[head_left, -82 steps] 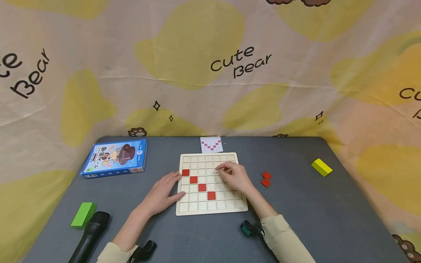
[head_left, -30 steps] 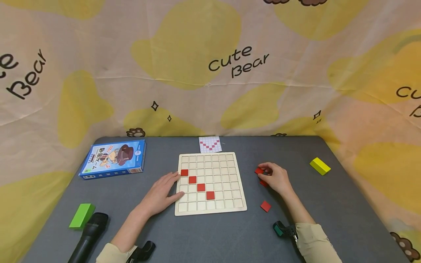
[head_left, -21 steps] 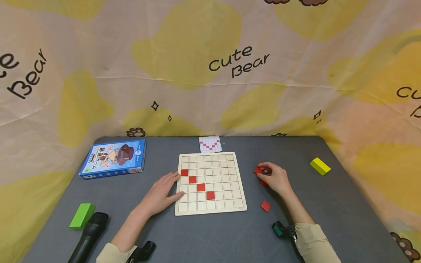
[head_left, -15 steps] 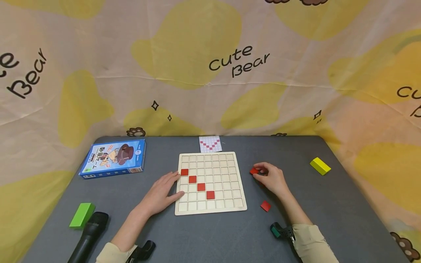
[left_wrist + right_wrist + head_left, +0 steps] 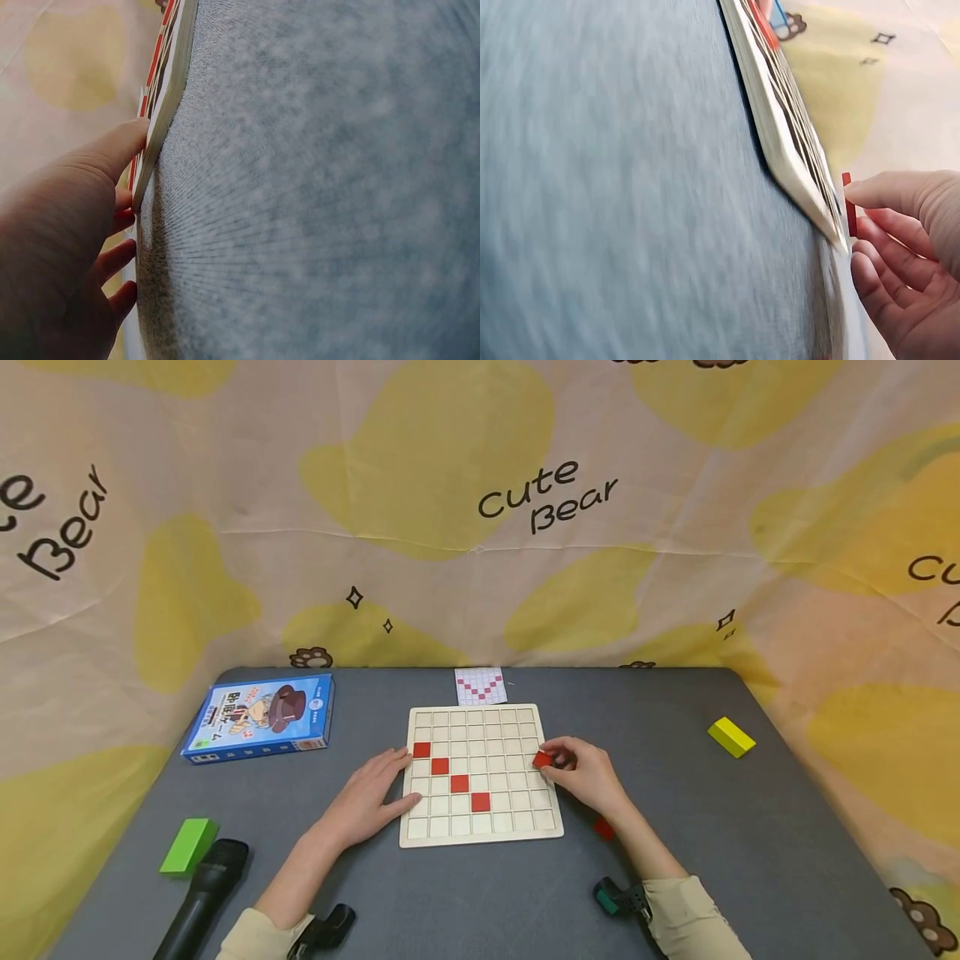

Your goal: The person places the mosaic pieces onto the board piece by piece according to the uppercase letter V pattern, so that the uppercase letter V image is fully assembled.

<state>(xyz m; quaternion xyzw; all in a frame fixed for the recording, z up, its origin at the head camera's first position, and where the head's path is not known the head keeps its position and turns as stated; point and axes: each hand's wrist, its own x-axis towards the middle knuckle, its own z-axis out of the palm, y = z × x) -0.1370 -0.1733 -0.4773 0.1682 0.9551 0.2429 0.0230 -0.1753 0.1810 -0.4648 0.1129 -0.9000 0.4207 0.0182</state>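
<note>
A white grid board (image 5: 442, 828) lies in the middle of the table, with several red square tiles (image 5: 481, 802) in its cells along a diagonal. My left hand (image 5: 365, 797) rests at the board's left edge, fingers extended; in the left wrist view the thumb (image 5: 112, 150) touches the board's side. My right hand (image 5: 588, 772) pinches a red tile (image 5: 542, 760) between thumb and fingers, over the board's right edge. The right wrist view shows that tile (image 5: 850, 206) edge-on. Another red tile (image 5: 603, 828) lies on the table, partly covered by the right forearm.
A card (image 5: 481, 686) with a pink V of squares lies behind the board. A blue box (image 5: 258, 718) stands at the back left. At the front left are a green block (image 5: 189, 847) and a black microphone (image 5: 206, 893); a yellow block (image 5: 731, 738) sits at the right.
My right hand went from above the board to the red tiles on the right, took hold of one, and moved back left to the board's edge. The left hand stayed in place.
</note>
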